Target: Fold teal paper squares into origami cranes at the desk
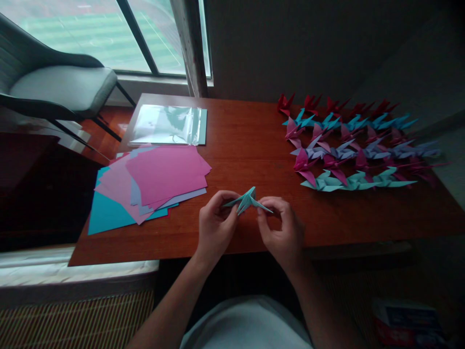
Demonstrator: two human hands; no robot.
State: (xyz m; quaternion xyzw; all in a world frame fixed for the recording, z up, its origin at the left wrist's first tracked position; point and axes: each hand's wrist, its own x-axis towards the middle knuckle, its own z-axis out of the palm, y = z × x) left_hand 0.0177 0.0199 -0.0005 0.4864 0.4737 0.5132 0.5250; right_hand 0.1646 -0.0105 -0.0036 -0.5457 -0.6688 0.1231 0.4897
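Both hands pinch a small teal folded paper crane [246, 200] just above the near edge of the wooden table [250, 140]. My left hand [215, 228] is closed on the left side of the paper figure. My right hand [282, 230] is closed on its right wing, thumb and fingers pressed together. A loose stack of pink, lilac and teal paper sheets [150, 184] lies to the left of my hands. Rows of finished paper cranes [354, 145] in red, teal, magenta and lilac lie at the right of the table.
A clear plastic sleeve of paper [169, 126] lies at the table's far left. A grey chair [58, 87] stands by the window [109, 34] beyond the table. A packet [410, 322] sits on the floor at lower right.
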